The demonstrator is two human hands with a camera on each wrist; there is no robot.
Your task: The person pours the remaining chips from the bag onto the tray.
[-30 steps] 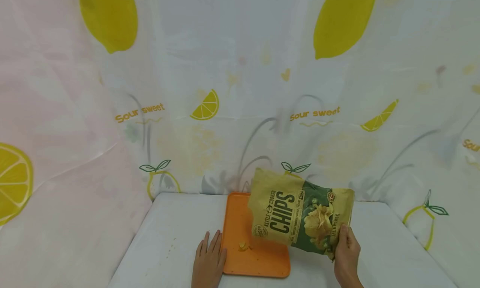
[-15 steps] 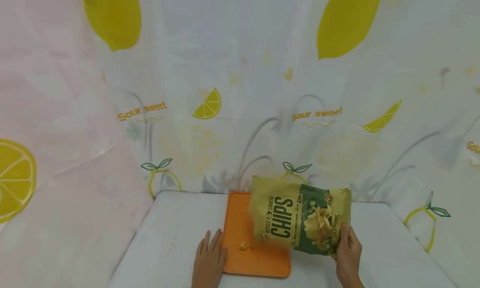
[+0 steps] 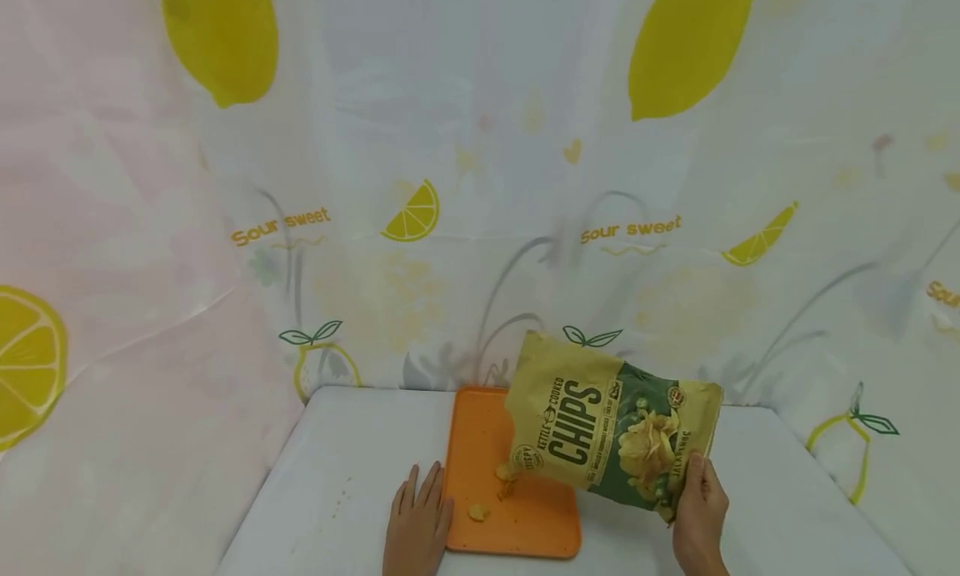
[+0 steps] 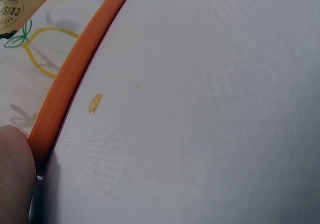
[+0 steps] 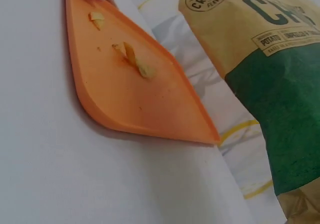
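Note:
My right hand (image 3: pixel 701 509) grips a tan and green chip bag (image 3: pixel 573 422) by its lower corner. The bag is held tilted above an orange tray (image 3: pixel 536 530), with its top end toward the left. Below that end, a few potato chips (image 3: pixel 506 479) show, and the right wrist view has them as curled chips (image 5: pixel 134 60) on the tray. Another chip (image 3: pixel 478 513) lies closer to the tray's near left side. Flat on the table, my left hand (image 3: pixel 417 526) has its fingers straight and its thumb (image 4: pixel 14 174) against the tray's left rim.
Small crumbs (image 3: pixel 342 494) are scattered on the white table (image 3: pixel 360 434) left of the tray. A lemon-print curtain (image 3: pixel 480 184) hangs behind and along both sides of the table.
The bag has shifted slightly right and tilted more, its top end rising. More chips now show on the tray, under the bag's end and nearer the front. My left hand stays put.

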